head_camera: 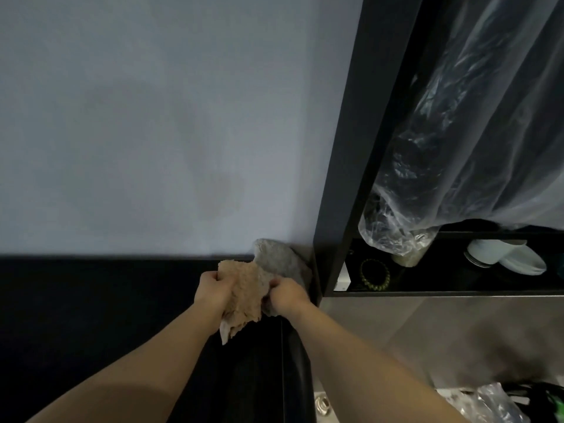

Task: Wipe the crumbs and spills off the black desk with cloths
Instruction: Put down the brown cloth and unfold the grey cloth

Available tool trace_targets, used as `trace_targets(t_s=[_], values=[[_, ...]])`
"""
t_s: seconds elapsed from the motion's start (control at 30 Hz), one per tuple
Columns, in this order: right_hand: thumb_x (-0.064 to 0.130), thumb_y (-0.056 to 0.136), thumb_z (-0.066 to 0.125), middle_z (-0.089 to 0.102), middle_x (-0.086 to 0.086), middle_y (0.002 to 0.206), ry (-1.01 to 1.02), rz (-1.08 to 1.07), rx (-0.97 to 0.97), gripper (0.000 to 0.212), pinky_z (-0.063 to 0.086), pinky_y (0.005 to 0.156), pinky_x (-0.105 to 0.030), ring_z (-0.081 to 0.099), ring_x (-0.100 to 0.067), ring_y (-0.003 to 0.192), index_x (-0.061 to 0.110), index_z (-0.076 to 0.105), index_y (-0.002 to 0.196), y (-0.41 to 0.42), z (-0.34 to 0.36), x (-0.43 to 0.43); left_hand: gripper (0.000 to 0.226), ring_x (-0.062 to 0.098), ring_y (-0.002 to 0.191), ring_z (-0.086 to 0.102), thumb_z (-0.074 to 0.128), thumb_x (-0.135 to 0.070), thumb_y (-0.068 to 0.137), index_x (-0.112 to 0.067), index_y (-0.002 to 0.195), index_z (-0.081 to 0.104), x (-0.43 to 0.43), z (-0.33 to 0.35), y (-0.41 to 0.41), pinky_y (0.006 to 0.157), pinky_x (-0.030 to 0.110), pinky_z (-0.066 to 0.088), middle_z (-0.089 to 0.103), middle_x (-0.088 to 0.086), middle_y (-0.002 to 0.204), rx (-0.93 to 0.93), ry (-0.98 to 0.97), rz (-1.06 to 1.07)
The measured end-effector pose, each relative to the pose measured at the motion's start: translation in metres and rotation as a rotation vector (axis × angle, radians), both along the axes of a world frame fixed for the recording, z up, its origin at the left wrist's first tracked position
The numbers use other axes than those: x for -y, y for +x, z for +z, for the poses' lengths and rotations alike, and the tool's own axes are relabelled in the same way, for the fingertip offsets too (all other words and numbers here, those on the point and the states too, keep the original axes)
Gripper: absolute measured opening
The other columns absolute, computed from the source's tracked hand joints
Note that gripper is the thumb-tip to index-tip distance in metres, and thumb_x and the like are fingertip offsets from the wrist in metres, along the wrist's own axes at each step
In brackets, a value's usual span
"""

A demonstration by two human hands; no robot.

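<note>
The black desk point(91, 315) fills the lower left, against a pale wall. Over its right end I hold two crumpled cloths. My left hand point(213, 290) is closed on a tan fluffy cloth point(244, 297) that hangs down between my hands. My right hand point(287, 296) grips the cloths from the right side, where a grey cloth point(277, 259) bunches up behind it toward the desk's back right corner. No crumbs or spills show on the dark surface.
A black shelf unit point(345, 178) stands right of the desk, with plastic-wrapped items point(457, 132), a bead bracelet point(375, 274) and white caps point(506, 254) on a shelf. Grey floor point(457, 331) and plastic bags point(494, 404) lie lower right.
</note>
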State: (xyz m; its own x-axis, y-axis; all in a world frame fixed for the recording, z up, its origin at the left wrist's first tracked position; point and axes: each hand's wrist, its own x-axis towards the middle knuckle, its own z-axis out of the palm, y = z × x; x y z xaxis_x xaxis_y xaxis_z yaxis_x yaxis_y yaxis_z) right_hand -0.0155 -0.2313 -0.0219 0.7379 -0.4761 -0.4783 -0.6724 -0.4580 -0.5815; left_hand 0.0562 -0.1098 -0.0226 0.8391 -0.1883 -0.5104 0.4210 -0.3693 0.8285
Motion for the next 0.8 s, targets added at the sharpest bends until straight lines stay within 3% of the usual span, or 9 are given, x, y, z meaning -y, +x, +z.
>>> trace_targets(t_s=[0.1, 0.23, 0.33, 0.4, 0.5, 0.57, 0.63, 0.73, 0.8], values=[[0.016, 0.093, 0.042, 0.064, -0.009, 0.11, -0.067, -0.213, 0.195, 0.029, 0.048, 0.084, -0.032, 0.059, -0.027, 0.102, 0.012, 0.064, 0.112, -0.008, 0.011, 0.006, 0.033, 0.029, 0.096, 0.062, 0.053, -0.029, 0.092, -0.006, 0.116, 0.056, 0.009, 0.003, 0.007, 0.088, 0.047, 0.052, 0.063, 0.013, 0.106, -0.039, -0.057, 0.006], [0.013, 0.089, 0.056, 0.065, -0.004, 0.103, -0.238, -0.379, 0.633, 0.022, 0.046, 0.086, -0.027, 0.058, -0.02, 0.1, 0.01, 0.068, 0.107, -0.026, 0.033, 0.005, 0.037, 0.033, 0.104, 0.06, 0.052, -0.025, 0.095, -0.004, 0.125, 0.051, 0.032, 0.016, 0.007, 0.093, 0.048, 0.049, 0.061, 0.017, 0.117, -0.198, -0.258, 0.027], [0.007, 0.086, 0.061, 0.057, 0.011, 0.092, -0.298, -0.389, 0.818, 0.017, 0.038, 0.082, -0.01, 0.052, -0.013, 0.096, 0.011, 0.07, 0.1, -0.04, 0.044, -0.003, 0.062, 0.031, 0.122, 0.047, 0.054, -0.032, 0.092, -0.016, 0.145, 0.025, 0.045, 0.026, 0.003, 0.102, 0.046, 0.041, 0.043, 0.013, 0.14, 0.063, -0.081, -0.145], [0.004, 0.085, 0.061, 0.054, 0.015, 0.089, -0.287, -0.456, 0.904, 0.017, 0.037, 0.082, -0.007, 0.05, -0.011, 0.094, 0.011, 0.069, 0.099, -0.045, 0.053, -0.006, 0.062, 0.028, 0.131, 0.038, 0.052, -0.03, 0.094, -0.017, 0.147, 0.023, 0.048, 0.04, -0.004, 0.108, 0.041, 0.034, 0.032, 0.008, 0.148, 0.277, 0.009, -0.222], [0.011, 0.088, 0.06, 0.061, 0.008, 0.097, -0.066, -0.578, 0.944, 0.019, 0.045, 0.087, -0.023, 0.056, -0.012, 0.096, 0.02, 0.064, 0.104, -0.048, 0.072, -0.011, 0.039, 0.022, 0.117, 0.054, 0.044, -0.032, 0.098, -0.018, 0.134, 0.047, 0.038, 0.063, -0.025, 0.1, 0.036, 0.043, 0.052, 0.004, 0.135, 0.111, -0.26, -0.321], [0.014, 0.088, 0.062, 0.063, 0.006, 0.1, 0.052, -0.588, 0.959, 0.015, 0.047, 0.088, -0.025, 0.059, -0.011, 0.096, 0.027, 0.06, 0.096, -0.049, 0.084, -0.02, 0.037, 0.022, 0.105, 0.064, 0.042, -0.038, 0.098, -0.017, 0.125, 0.055, 0.022, 0.076, -0.038, 0.089, 0.037, 0.051, 0.065, 0.007, 0.119, -0.035, -0.447, -0.365], [0.014, 0.088, 0.062, 0.063, 0.011, 0.096, 0.158, -0.533, 0.965, 0.016, 0.049, 0.087, -0.024, 0.06, -0.008, 0.094, 0.03, 0.059, 0.089, -0.054, 0.095, -0.032, 0.034, 0.023, 0.102, 0.066, 0.042, -0.035, 0.098, -0.015, 0.123, 0.055, 0.004, 0.086, -0.048, 0.081, 0.037, 0.053, 0.067, 0.008, 0.113, -0.06, -0.553, -0.341], [0.013, 0.088, 0.063, 0.061, 0.015, 0.095, 0.273, -0.361, 0.877, 0.013, 0.048, 0.074, -0.009, 0.06, -0.003, 0.09, 0.026, 0.061, 0.093, -0.068, 0.108, -0.054, 0.026, 0.024, 0.095, 0.067, 0.046, -0.027, 0.098, -0.015, 0.119, 0.054, -0.027, 0.099, -0.058, 0.07, 0.035, 0.054, 0.068, 0.01, 0.108, 0.06, -0.485, -0.282], [0.015, 0.086, 0.066, 0.062, 0.013, 0.097, 0.354, -0.236, 0.782, 0.018, 0.048, 0.072, -0.009, 0.06, 0.0, 0.088, 0.022, 0.062, 0.103, -0.08, 0.112, -0.071, 0.024, 0.024, 0.093, 0.067, 0.05, -0.024, 0.096, -0.014, 0.117, 0.054, -0.052, 0.105, -0.061, 0.076, 0.039, 0.055, 0.067, 0.009, 0.105, 0.182, -0.367, -0.247]])
